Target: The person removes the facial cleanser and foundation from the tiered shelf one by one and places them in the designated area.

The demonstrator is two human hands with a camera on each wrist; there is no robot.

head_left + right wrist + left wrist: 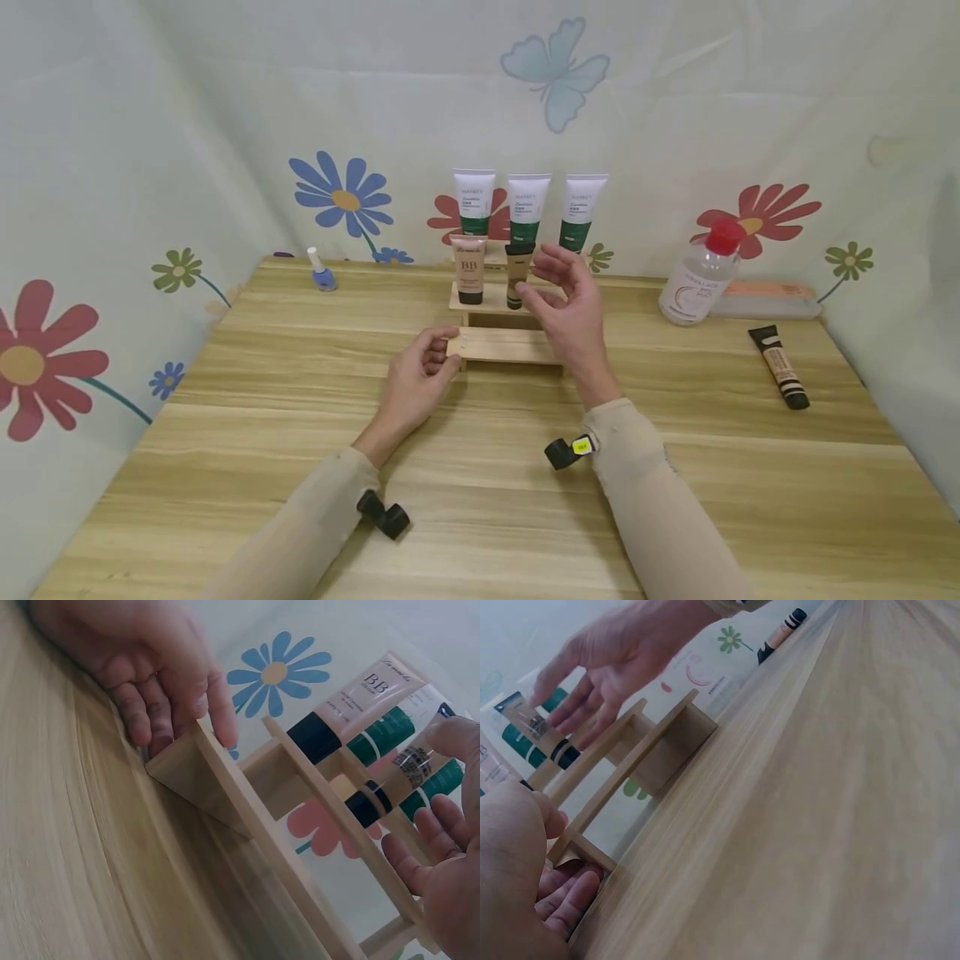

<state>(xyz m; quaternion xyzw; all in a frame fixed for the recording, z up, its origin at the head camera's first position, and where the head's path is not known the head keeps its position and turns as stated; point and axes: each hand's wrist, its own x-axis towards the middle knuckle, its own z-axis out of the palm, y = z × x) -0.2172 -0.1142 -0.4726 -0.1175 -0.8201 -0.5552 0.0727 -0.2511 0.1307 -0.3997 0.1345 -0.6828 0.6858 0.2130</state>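
On the tiered wooden stand (510,347), my left hand (422,367) grips the left end of the lowest step, thumb at the top edge and fingers round the side (568,896). Beside a small tan tube with black ends (516,279) on the middle step is my right hand (572,312). Its thumb overlaps the tube in the right wrist view, while the other fingers are spread apart from it. A beige BB cream tube (470,271) stands to the left on the same step. Three white-and-green tubes (529,208) line the top step behind.
A nail polish bottle (323,277) stands back left. At the right are a clear bottle with a red cap (699,279), a flat translucent case (765,302) behind it and a black-and-tan tube (780,368) lying on the wooden table (480,517). A flowered curtain (420,100) hangs behind.
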